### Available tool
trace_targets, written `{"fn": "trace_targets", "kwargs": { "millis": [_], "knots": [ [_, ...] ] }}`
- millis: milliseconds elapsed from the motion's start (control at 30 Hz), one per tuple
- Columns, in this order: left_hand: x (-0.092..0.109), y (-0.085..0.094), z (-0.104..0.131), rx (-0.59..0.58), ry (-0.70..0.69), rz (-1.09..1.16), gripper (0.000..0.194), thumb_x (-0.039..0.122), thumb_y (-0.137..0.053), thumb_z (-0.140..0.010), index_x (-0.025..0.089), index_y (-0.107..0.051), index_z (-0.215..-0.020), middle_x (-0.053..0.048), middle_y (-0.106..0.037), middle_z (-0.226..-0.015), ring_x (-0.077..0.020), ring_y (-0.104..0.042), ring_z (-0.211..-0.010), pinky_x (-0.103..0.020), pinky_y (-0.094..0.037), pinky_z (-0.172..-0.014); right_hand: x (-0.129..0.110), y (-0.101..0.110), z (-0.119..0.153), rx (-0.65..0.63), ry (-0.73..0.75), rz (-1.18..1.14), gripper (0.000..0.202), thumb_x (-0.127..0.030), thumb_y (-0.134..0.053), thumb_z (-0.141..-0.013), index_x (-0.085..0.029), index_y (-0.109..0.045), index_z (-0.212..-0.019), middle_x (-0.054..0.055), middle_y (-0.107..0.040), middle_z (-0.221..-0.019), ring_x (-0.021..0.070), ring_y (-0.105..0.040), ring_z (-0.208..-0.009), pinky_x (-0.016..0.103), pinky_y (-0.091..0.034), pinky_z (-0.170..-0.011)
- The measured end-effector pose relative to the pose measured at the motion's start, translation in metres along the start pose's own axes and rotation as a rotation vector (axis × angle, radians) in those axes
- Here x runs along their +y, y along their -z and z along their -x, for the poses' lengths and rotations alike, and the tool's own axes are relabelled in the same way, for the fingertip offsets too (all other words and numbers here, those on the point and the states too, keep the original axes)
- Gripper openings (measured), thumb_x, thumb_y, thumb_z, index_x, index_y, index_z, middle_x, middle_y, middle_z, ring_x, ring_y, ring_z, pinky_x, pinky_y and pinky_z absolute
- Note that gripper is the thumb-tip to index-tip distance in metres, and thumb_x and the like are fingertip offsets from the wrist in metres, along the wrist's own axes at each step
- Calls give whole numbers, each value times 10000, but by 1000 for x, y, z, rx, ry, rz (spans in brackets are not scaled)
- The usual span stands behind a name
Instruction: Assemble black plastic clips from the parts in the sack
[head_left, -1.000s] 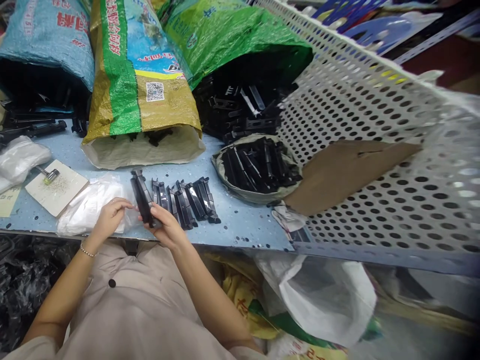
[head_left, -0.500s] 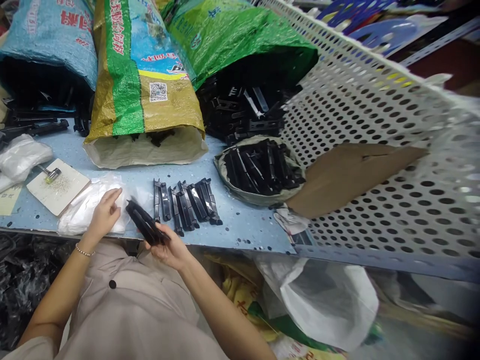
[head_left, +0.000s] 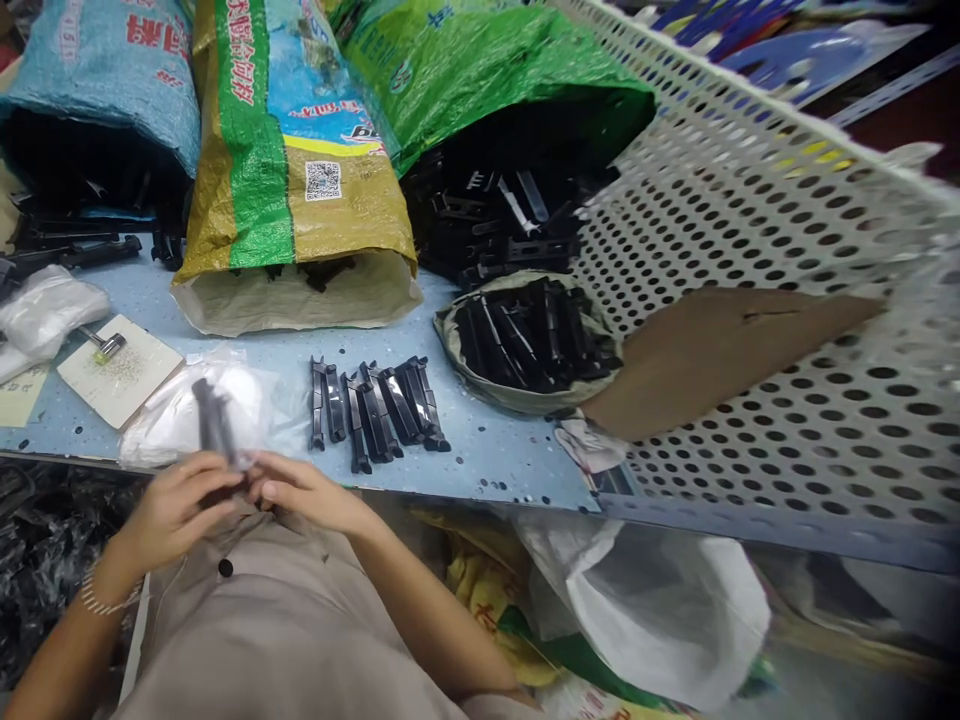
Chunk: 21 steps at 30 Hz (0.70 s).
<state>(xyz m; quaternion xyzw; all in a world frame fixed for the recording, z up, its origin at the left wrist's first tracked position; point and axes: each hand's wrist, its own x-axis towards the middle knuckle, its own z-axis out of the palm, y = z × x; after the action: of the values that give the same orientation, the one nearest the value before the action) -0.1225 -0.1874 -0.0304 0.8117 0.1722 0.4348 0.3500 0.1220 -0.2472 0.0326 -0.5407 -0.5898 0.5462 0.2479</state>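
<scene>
My left hand (head_left: 180, 503) and my right hand (head_left: 304, 490) meet at the front edge of the table, both closed around the lower end of some long black plastic parts (head_left: 214, 418). The parts point up and away from me, smeared by motion, so how many there are I cannot tell. Just behind them lies a stack of clear plastic bags (head_left: 161, 425). To the right, several black plastic strips (head_left: 382, 410) rest side by side on the blue table (head_left: 495, 450). My fingers hide the lower ends of the held parts.
Behind stand a blue sack (head_left: 97, 70), a yellow-green sack (head_left: 330, 225) and a green sack (head_left: 510, 80) with black parts. A cloth-lined container (head_left: 525, 395) of black parts sits before a perforated white panel (head_left: 750, 220). A small board (head_left: 116, 375) is at left.
My right hand has carried the black parts left and closer to me, turning them more upright. My left hand has come down off the bags and closed on the parts too.
</scene>
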Motion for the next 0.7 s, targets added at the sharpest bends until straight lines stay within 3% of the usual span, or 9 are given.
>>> {"fn": "trace_targets", "kwargs": {
  "millis": [100,167,233,300,400,467,533,633,700],
  "knots": [
    [7,67,56,-206,191,-126,347,267,-637,-886,296,-655,-1232,-44,-619,-1257,-170,-627,-1121,-213,-495,-966,-1,28,8,380,-105,494,435,-403,-456,-999,-123,-562,-1314,155,-599,-1203,246,-584,-1078,401,-485,-937],
    [-8,89,92,-378,379,-151,313,341,-642,-879,301,-688,-1187,-30,-633,-1250,-174,-638,-1111,-191,-496,-937,3,46,9,656,-287,916,453,-315,-515,-970,-75,-521,-1354,204,-538,-1275,310,-530,-1172,443,-455,-975],
    [-42,85,119,-531,614,-126,277,403,-584,-902,256,-730,-1086,-50,-667,-1181,-203,-646,-1088,-242,-495,-950,6,57,7,698,-478,1160,506,-271,-530,-952,-51,-461,-1402,227,-500,-1303,342,-545,-1151,442,-480,-919],
    [-86,62,137,-648,849,-165,295,381,-553,-898,188,-750,-1002,-93,-696,-1098,-251,-660,-1052,-314,-495,-954,8,59,5,629,-586,1232,523,-286,-488,-973,-82,-408,-1447,210,-504,-1300,326,-611,-1044,415,-512,-821],
    [-135,28,148,-638,1093,-363,316,231,-534,-854,79,-718,-1061,-189,-665,-1167,-350,-623,-1133,-426,-456,-994,6,56,0,570,-657,1232,552,-338,-436,-999,-122,-332,-1497,196,-524,-1291,313,-659,-942,409,-514,-766],
    [-141,17,141,-625,1124,-403,339,202,-550,-827,60,-698,-1097,-209,-648,-1200,-375,-605,-1161,-448,-448,-998,5,55,-2,566,-678,1211,568,-361,-429,-1002,-102,-322,-1495,215,-527,-1295,327,-660,-957,416,-504,-787],
    [-122,14,117,-622,1031,-212,332,274,-582,-848,109,-696,-1113,-160,-666,-1187,-327,-624,-1140,-405,-463,-997,6,57,-3,576,-680,1183,544,-354,-428,-1000,-72,-364,-1461,236,-532,-1288,344,-647,-997,423,-488,-817],
    [-70,-5,48,-481,696,379,350,395,-582,-898,200,-670,-1175,-92,-660,-1204,-245,-640,-1087,-370,-498,-971,11,65,-2,602,-626,1100,458,-280,-437,-988,-42,-464,-1377,241,-565,-1246,345,-609,-1088,423,-455,-892],
    [-40,-39,-8,-282,508,560,314,370,-567,-920,189,-654,-1162,-101,-667,-1116,-214,-659,-987,-354,-532,-902,18,72,0,647,-535,978,435,-263,-453,-975,-45,-504,-1348,217,-599,-1202,318,-595,-1111,410,-439,-929]
  ]
}}
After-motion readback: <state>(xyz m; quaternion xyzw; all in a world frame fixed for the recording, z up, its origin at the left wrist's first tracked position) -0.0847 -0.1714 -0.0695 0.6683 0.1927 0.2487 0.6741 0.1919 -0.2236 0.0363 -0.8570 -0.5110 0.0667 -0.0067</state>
